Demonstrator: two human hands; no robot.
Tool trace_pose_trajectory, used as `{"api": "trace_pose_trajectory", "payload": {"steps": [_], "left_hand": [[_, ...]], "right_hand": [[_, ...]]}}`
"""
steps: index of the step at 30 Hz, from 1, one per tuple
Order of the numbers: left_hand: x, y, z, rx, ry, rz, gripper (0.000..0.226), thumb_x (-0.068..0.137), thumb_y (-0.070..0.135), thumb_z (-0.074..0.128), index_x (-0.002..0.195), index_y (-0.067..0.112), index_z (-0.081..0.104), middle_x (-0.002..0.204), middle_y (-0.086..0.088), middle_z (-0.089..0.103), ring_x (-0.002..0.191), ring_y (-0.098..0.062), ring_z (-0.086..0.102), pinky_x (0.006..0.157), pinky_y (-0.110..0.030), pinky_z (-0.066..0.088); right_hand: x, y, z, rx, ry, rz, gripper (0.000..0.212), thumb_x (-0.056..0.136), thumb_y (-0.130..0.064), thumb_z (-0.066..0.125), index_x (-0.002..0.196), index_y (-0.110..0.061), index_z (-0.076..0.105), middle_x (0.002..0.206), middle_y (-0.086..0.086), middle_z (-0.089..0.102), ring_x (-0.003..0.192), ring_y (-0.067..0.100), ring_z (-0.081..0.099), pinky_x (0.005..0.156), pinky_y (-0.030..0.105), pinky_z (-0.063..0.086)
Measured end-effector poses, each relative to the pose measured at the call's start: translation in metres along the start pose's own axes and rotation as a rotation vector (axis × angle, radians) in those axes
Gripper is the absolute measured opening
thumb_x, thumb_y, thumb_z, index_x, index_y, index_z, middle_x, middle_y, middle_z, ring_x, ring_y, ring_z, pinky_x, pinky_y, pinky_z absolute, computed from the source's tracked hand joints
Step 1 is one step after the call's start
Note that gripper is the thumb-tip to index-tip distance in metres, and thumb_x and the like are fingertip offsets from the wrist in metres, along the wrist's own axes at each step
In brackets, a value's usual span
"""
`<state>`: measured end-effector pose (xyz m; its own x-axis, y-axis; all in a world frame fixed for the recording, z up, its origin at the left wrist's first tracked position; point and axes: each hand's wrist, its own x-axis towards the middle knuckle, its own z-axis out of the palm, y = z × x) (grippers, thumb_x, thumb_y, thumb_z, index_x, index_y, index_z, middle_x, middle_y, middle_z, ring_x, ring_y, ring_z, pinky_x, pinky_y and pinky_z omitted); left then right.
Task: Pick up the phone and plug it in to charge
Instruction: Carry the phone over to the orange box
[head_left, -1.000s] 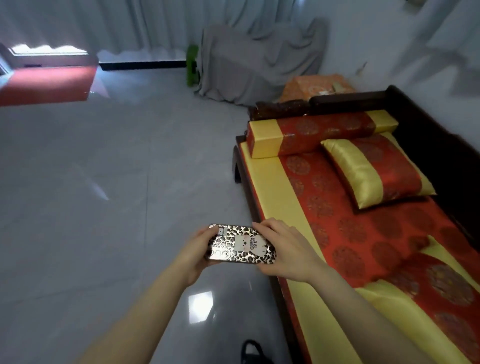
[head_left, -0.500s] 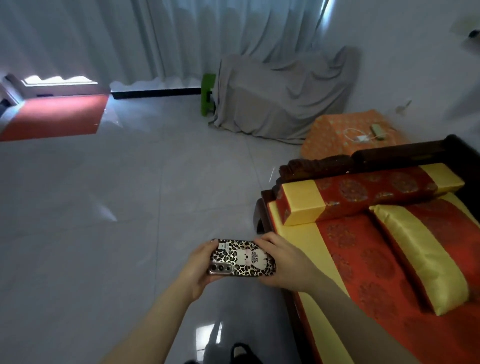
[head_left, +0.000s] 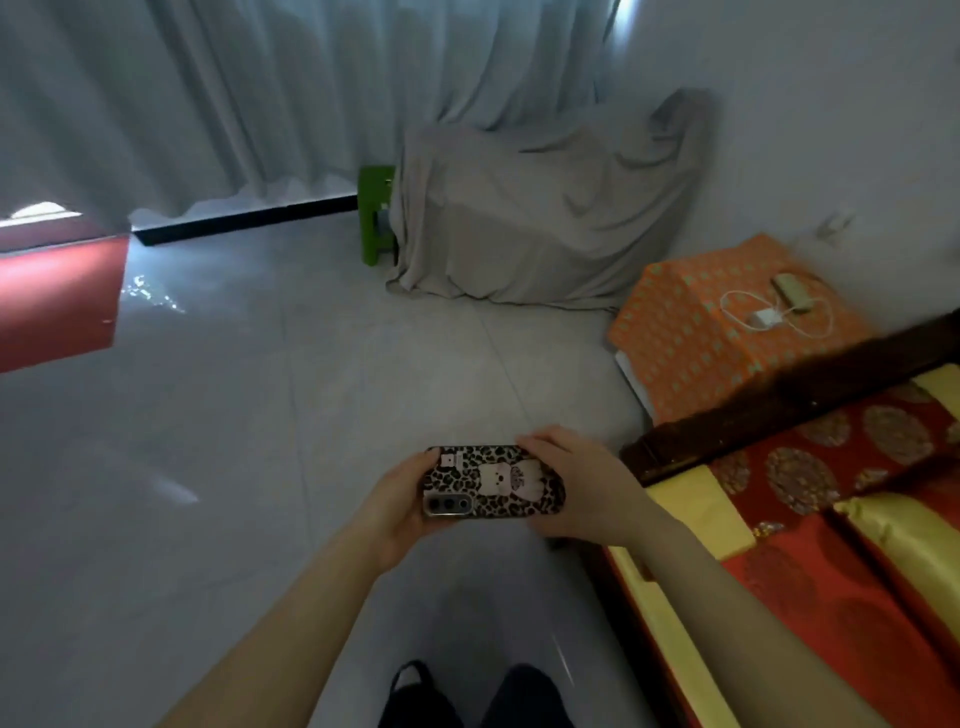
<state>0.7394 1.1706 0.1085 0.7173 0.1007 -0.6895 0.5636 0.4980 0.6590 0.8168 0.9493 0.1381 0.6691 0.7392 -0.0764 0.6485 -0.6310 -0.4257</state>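
While both hands grip the task's object at centre, the surroundings rank by size as follows. Grey tiled floor fills most of the view, with pale curtains hanging along the far wall. Grey dust sheet drapes a bulky piece of furniture in the corner, a green stool touching its left side. Wooden bed, at right, carries red-and-gold bedding. Orange patterned box stands just beyond the bed's end rail; on its top lie a white charger with its looped cable and a small beige device, too blurred to identify. Left hand clasps the camera end of the phone, fingers curled round its edge. Right hand closes over the opposite end, fingers wrapped along the top edge. The phone, in a leopard-print case, is held horizontally, back upward, above the floor, well apart from the charger.
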Motion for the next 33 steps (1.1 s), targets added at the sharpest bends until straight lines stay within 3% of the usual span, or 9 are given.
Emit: {"api": "trace_pose_trajectory", "payload": {"steps": [6, 9, 11, 15, 19, 22, 27, 30, 33], "left_hand": [[0.111, 0.090, 0.049, 0.125, -0.157, -0.081, 0.034, 0.095, 0.029, 0.047, 0.116, 0.007, 0.061, 0.109, -0.016, 0.069, 0.096, -0.031, 0.067, 0.064, -0.037, 0.058], [0.166, 0.138, 0.091, 0.169, -0.242, -0.078, 0.031, 0.094, 0.028, 0.047, 0.111, 0.008, 0.064, 0.110, -0.015, 0.070, 0.098, -0.030, 0.067, 0.072, -0.040, 0.057], [0.200, 0.160, 0.115, 0.179, -0.262, -0.101, 0.031, 0.094, 0.028, 0.047, 0.110, 0.008, 0.064, 0.106, -0.014, 0.072, 0.097, -0.029, 0.067, 0.072, -0.041, 0.057], [0.272, 0.220, 0.168, 0.287, -0.311, -0.129, 0.028, 0.093, 0.027, 0.048, 0.104, 0.009, 0.065, 0.090, -0.009, 0.076, 0.082, -0.024, 0.071, 0.058, -0.036, 0.058], [0.336, 0.271, 0.224, 0.368, -0.371, -0.148, 0.031, 0.095, 0.030, 0.043, 0.109, 0.011, 0.064, 0.106, -0.009, 0.069, 0.100, -0.028, 0.064, 0.080, -0.044, 0.056], [0.381, 0.294, 0.263, 0.400, -0.427, -0.205, 0.037, 0.096, 0.032, 0.042, 0.115, 0.008, 0.062, 0.114, -0.013, 0.068, 0.107, -0.031, 0.062, 0.081, -0.042, 0.056], [0.469, 0.326, 0.358, 0.501, -0.602, -0.280, 0.032, 0.095, 0.028, 0.041, 0.101, 0.009, 0.067, 0.088, -0.006, 0.076, 0.077, -0.019, 0.072, 0.061, -0.032, 0.058], [0.512, 0.339, 0.422, 0.619, -0.712, -0.319, 0.030, 0.095, 0.029, 0.042, 0.101, 0.013, 0.066, 0.086, -0.004, 0.076, 0.077, -0.018, 0.071, 0.063, -0.033, 0.059], [0.538, 0.343, 0.481, 0.706, -0.802, -0.373, 0.028, 0.095, 0.029, 0.043, 0.107, 0.015, 0.063, 0.089, -0.004, 0.074, 0.080, -0.018, 0.069, 0.065, -0.034, 0.059]], "right_hand": [[0.067, 0.063, -0.045, 0.033, 0.104, 0.148, 0.082, 0.063, -0.048, 0.074, 0.135, -0.021, 0.044, 0.129, -0.001, 0.049, 0.115, 0.016, 0.051, 0.093, 0.032, 0.047], [0.106, 0.112, -0.067, 0.035, 0.164, 0.216, 0.079, 0.065, -0.045, 0.073, 0.135, -0.021, 0.044, 0.130, 0.000, 0.049, 0.115, 0.018, 0.052, 0.091, 0.035, 0.049], [0.126, 0.143, -0.077, 0.056, 0.185, 0.255, 0.079, 0.064, -0.043, 0.074, 0.134, -0.023, 0.044, 0.128, -0.002, 0.049, 0.115, 0.016, 0.052, 0.089, 0.033, 0.049], [0.176, 0.200, -0.110, 0.138, 0.212, 0.347, 0.083, 0.061, -0.042, 0.077, 0.135, -0.022, 0.044, 0.126, 0.001, 0.050, 0.114, 0.014, 0.049, 0.093, 0.023, 0.041], [0.216, 0.253, -0.149, 0.095, 0.290, 0.420, 0.079, 0.061, -0.049, 0.071, 0.132, -0.024, 0.046, 0.123, -0.001, 0.053, 0.114, 0.016, 0.051, 0.092, 0.033, 0.047], [0.236, 0.291, -0.171, 0.062, 0.325, 0.471, 0.081, 0.058, -0.054, 0.068, 0.131, -0.026, 0.046, 0.123, -0.003, 0.054, 0.111, 0.017, 0.054, 0.087, 0.035, 0.050], [0.261, 0.371, -0.203, -0.003, 0.396, 0.658, 0.084, 0.057, -0.048, 0.074, 0.133, -0.024, 0.046, 0.125, 0.000, 0.056, 0.113, 0.019, 0.054, 0.091, 0.034, 0.048], [0.263, 0.408, -0.222, 0.052, 0.433, 0.801, 0.089, 0.057, -0.045, 0.076, 0.137, -0.024, 0.043, 0.133, 0.001, 0.052, 0.118, 0.020, 0.051, 0.095, 0.030, 0.044], [0.256, 0.438, -0.241, 0.070, 0.478, 0.916, 0.088, 0.057, -0.043, 0.076, 0.136, -0.020, 0.045, 0.126, 0.005, 0.055, 0.112, 0.024, 0.055, 0.088, 0.039, 0.051]]}}
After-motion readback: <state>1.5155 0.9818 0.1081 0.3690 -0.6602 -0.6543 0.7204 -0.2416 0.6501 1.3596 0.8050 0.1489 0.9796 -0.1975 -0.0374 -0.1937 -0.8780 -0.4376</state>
